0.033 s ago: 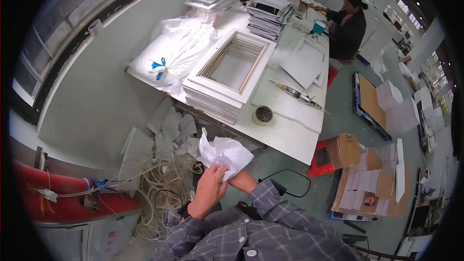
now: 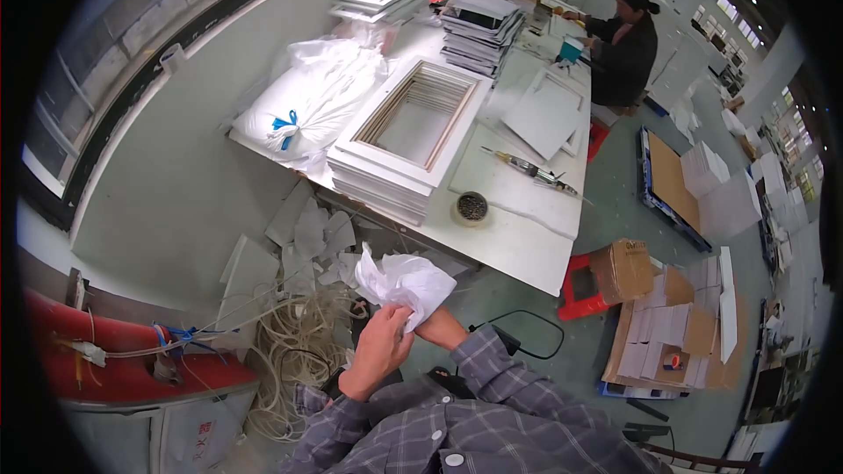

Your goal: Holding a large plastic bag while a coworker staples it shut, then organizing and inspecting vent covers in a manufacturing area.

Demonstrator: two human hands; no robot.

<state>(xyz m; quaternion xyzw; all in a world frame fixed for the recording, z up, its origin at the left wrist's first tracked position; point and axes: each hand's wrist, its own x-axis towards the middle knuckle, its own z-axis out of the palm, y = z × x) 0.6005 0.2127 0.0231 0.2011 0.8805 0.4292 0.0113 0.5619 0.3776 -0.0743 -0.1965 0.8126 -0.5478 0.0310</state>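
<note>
A crumpled white plastic bag [image 2: 408, 283] is held in front of my body, just off the near edge of the worktable [image 2: 536, 254]. My left hand [image 2: 383, 344] has its fingers closed on the bag's lower edge. Close beside it, my right hand [image 2: 441, 328] reaches up under the bag, and its fingers are mostly hidden by the plastic. Beyond the bag stands a stack of white frames [image 2: 373, 180] on the table. To its right are a round tub of small dark pieces [image 2: 471, 207] and a power screwdriver [image 2: 529, 168].
A large white sack [image 2: 307, 96] tied with blue lies at the table's left. Coiled hoses [image 2: 294, 351] cover the floor beside a red cabinet [image 2: 140, 351]. Right of the table are a red stool [image 2: 580, 291] and a cardboard box [image 2: 622, 269]. A person [image 2: 628, 48] sits farther along.
The view has shifted slightly, so the table and its contents appear a little farther left. Both hands keep the same hold on the bag.
</note>
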